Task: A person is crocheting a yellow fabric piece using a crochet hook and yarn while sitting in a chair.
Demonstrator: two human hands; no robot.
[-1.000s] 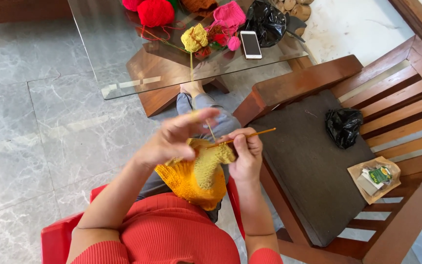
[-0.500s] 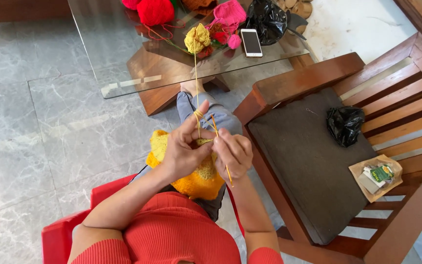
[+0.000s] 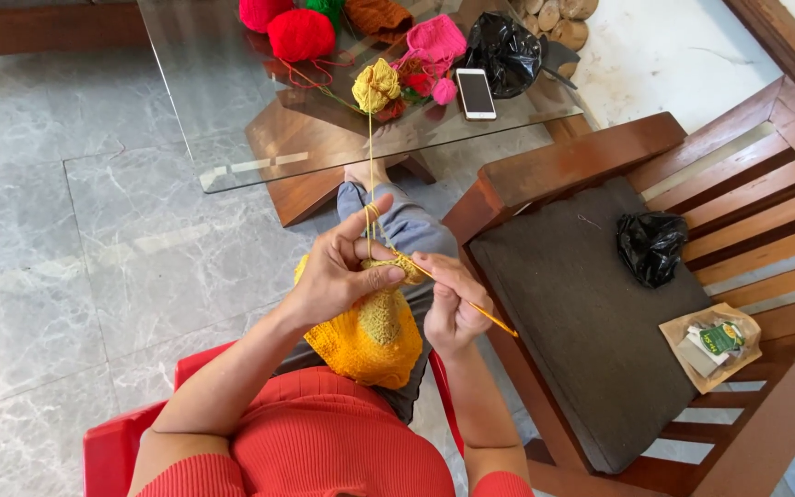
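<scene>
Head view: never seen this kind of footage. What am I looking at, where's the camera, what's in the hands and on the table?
No machine here: a person's two bare hands, filmed by one camera worn on the head and looking down over a red top and red chair.

The left hand pinches the top of a yellow-orange knitted piece, with a yellow strand looped over its fingers. The right hand holds a thin hook whose tip is at the edge of the piece.

The strand runs up to a yellow yarn ball on the glass table. Also on it: a red yarn ball, pink yarn, a phone and a black bag.

To the right stands a wooden chair holding another small black bag and a paper packet.
</scene>
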